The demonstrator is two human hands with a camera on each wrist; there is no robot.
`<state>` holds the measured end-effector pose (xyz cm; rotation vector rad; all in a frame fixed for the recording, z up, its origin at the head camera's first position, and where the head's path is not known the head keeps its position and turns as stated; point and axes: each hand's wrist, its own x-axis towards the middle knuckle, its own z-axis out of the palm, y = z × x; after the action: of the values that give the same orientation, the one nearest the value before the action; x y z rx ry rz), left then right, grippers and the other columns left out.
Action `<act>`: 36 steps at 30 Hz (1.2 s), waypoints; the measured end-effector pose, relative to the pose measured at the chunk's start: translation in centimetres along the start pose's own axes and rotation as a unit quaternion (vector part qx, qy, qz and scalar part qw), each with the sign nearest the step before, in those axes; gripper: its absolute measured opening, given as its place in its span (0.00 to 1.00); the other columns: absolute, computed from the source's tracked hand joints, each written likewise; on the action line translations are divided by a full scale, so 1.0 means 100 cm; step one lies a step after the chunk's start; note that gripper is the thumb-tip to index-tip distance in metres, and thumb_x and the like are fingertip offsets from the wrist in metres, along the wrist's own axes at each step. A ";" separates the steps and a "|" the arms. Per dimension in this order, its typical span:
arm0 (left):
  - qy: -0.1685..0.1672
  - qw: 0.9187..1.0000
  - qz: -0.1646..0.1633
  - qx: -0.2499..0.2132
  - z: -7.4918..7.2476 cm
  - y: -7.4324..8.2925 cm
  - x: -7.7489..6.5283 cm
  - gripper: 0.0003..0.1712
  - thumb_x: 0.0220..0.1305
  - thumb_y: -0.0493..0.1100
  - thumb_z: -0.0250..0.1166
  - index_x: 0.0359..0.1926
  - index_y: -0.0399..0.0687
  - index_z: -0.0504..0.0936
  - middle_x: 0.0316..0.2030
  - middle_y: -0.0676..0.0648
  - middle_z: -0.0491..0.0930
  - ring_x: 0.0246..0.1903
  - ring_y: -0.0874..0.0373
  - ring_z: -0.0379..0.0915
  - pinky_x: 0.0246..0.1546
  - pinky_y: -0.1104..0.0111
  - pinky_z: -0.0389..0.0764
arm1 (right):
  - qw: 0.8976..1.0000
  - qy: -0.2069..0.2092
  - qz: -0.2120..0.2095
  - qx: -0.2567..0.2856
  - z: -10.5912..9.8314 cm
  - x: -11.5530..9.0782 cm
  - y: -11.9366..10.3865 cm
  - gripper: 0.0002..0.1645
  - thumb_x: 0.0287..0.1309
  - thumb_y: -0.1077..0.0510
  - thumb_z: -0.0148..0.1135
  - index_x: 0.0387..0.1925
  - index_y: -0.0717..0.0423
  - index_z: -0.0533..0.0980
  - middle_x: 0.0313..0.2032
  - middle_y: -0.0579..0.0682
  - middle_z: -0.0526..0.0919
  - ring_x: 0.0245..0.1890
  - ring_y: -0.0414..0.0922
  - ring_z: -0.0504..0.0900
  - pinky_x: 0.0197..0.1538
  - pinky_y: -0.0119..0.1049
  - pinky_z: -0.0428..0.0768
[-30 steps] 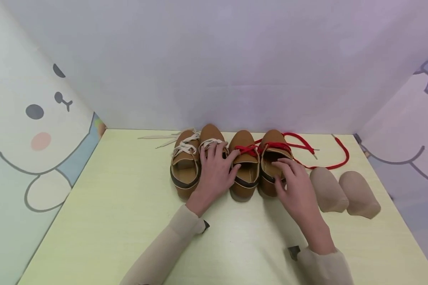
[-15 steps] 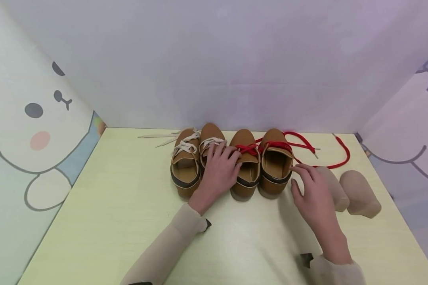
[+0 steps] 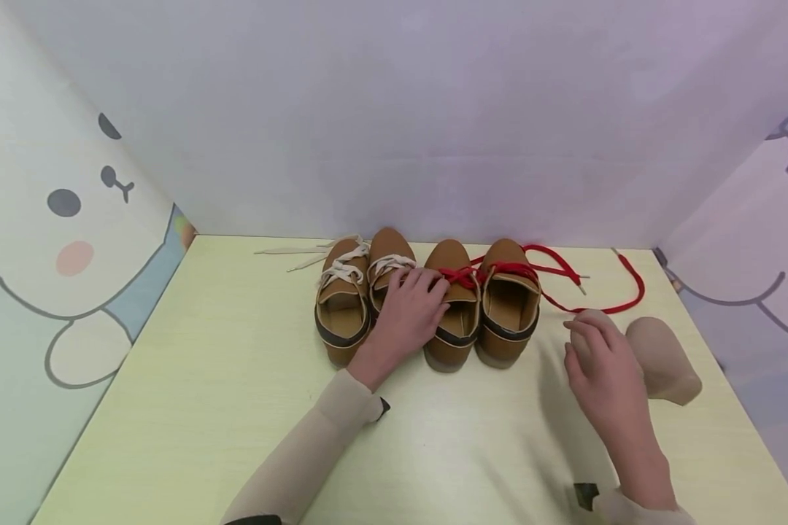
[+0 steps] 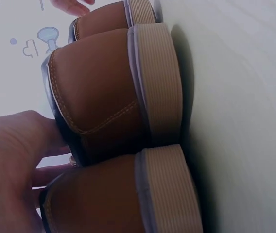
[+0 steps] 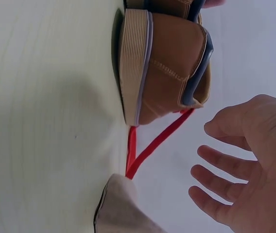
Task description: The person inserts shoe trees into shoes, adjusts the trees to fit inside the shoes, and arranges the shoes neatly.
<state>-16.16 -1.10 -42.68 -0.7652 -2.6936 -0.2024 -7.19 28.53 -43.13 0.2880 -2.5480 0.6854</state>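
Note:
A row of brown shoes stands on the table: a white-laced shoe [image 3: 341,292] at the left, a second white-laced shoe [image 3: 389,248] beside it, then a red-laced shoe [image 3: 448,255] and another red-laced shoe [image 3: 508,299]. My left hand [image 3: 407,317] rests over the two middle shoes, its fingers relaxed near their openings and partly hidden by them in the left wrist view. My right hand [image 3: 607,372] hovers with loosely bent fingers over a beige rounded form [image 3: 587,321], which it partly hides. Nothing lies between its fingers in the right wrist view.
A second beige rounded form [image 3: 663,361] lies at the right. Red lace ends [image 3: 633,288] trail over the table [image 3: 190,379] behind the forms. White lace ends [image 3: 295,252] spread at the back left. A fabric backdrop [image 3: 394,124] stands right behind the shoes.
My right hand has left the opening of the rightmost shoe and moved right and toward me, over the nearer beige form. My left hand has shifted slightly right; the shoes stay in place.

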 end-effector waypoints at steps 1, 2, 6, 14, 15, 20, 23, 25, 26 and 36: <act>0.003 1.000 0.004 0.002 0.000 0.001 0.001 0.14 0.74 0.51 0.65 0.56 0.54 0.80 0.56 0.50 0.81 0.61 0.50 0.75 0.70 0.49 0.67 | 1.000 -0.004 0.007 0.001 -0.001 -0.001 0.002 0.23 0.52 0.76 0.69 0.52 0.67 0.80 0.55 0.61 0.80 0.56 0.62 0.78 0.67 0.31 0.69; 0.006 1.000 0.008 0.003 0.000 0.001 0.001 0.14 0.74 0.50 0.66 0.56 0.54 0.80 0.57 0.49 0.81 0.61 0.50 0.76 0.70 0.49 0.67 | 1.000 -0.008 0.014 0.001 -0.002 -0.003 0.003 0.23 0.53 0.76 0.69 0.52 0.67 0.79 0.56 0.62 0.80 0.56 0.63 0.78 0.67 0.38 0.72; 0.022 0.999 0.031 -0.003 0.000 0.005 0.005 0.12 0.74 0.43 0.64 0.56 0.52 0.81 0.58 0.47 0.81 0.60 0.50 0.78 0.68 0.52 0.72 | 0.999 -0.020 0.041 -0.002 -0.007 -0.008 0.010 0.25 0.52 0.75 0.69 0.54 0.66 0.79 0.56 0.67 0.80 0.56 0.67 0.76 0.56 0.63 0.72; 0.017 0.998 0.032 -0.060 0.003 0.012 0.013 0.12 0.76 0.39 0.58 0.56 0.50 0.79 0.59 0.46 0.79 0.60 0.50 0.79 0.43 0.63 0.89 | 0.998 -0.018 0.058 0.001 -0.013 -0.015 0.022 0.23 0.54 0.75 0.66 0.54 0.68 0.79 0.54 0.70 0.79 0.55 0.70 0.75 0.55 0.65 0.68; 0.018 0.997 0.030 -0.062 0.003 0.013 0.014 0.12 0.76 0.39 0.58 0.56 0.50 0.80 0.58 0.47 0.79 0.59 0.50 0.80 0.42 0.63 0.89 | 0.998 -0.017 0.060 0.001 -0.013 -0.016 0.023 0.23 0.55 0.75 0.66 0.54 0.68 0.78 0.54 0.70 0.79 0.55 0.70 0.74 0.55 0.66 0.68; 0.020 0.997 0.021 -0.072 0.001 0.011 0.015 0.12 0.76 0.41 0.61 0.56 0.52 0.81 0.55 0.49 0.80 0.53 0.53 0.83 0.37 0.65 0.88 | 0.996 -0.029 0.087 -0.004 -0.012 -0.019 0.025 0.21 0.60 0.72 0.65 0.56 0.68 0.78 0.58 0.71 0.77 0.58 0.73 0.71 0.60 0.69 0.65; 0.019 0.996 0.020 -0.082 0.001 0.009 0.016 0.13 0.74 0.42 0.64 0.57 0.52 0.81 0.55 0.49 0.80 0.52 0.53 0.83 0.39 0.65 0.88 | 0.993 -0.045 0.104 -0.016 -0.012 -0.020 0.026 0.20 0.63 0.70 0.64 0.57 0.68 0.77 0.60 0.72 0.76 0.60 0.74 0.69 0.62 0.71 0.63; 0.019 0.996 0.023 -0.089 0.002 0.008 0.016 0.13 0.74 0.42 0.65 0.57 0.52 0.81 0.55 0.49 0.81 0.52 0.53 0.83 0.40 0.65 0.88 | 0.992 -0.052 0.112 -0.022 -0.013 -0.020 0.027 0.21 0.65 0.69 0.64 0.58 0.68 0.77 0.60 0.72 0.75 0.60 0.75 0.68 0.63 0.71 0.63; 0.019 0.995 0.024 -0.091 0.002 0.007 0.016 0.13 0.74 0.43 0.66 0.57 0.52 0.81 0.55 0.49 0.81 0.52 0.53 0.83 0.42 0.64 0.88 | 0.991 -0.056 0.116 -0.026 -0.014 -0.020 0.028 0.21 0.65 0.68 0.63 0.59 0.67 0.77 0.61 0.72 0.75 0.61 0.75 0.68 0.63 0.72 0.63; 0.035 0.997 0.059 -0.043 0.005 0.002 0.015 0.10 0.76 0.44 0.62 0.55 0.56 0.82 0.51 0.51 0.84 0.49 0.55 0.85 0.55 0.59 0.80 | 0.991 -0.062 0.114 -0.039 -0.017 -0.023 0.040 0.21 0.64 0.67 0.62 0.58 0.67 0.77 0.58 0.74 0.74 0.57 0.77 0.67 0.60 0.71 0.62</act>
<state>-17.43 -0.13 -42.56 -0.9210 -2.5796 -0.3115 -5.87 32.99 -44.69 0.0114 -2.7472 0.6677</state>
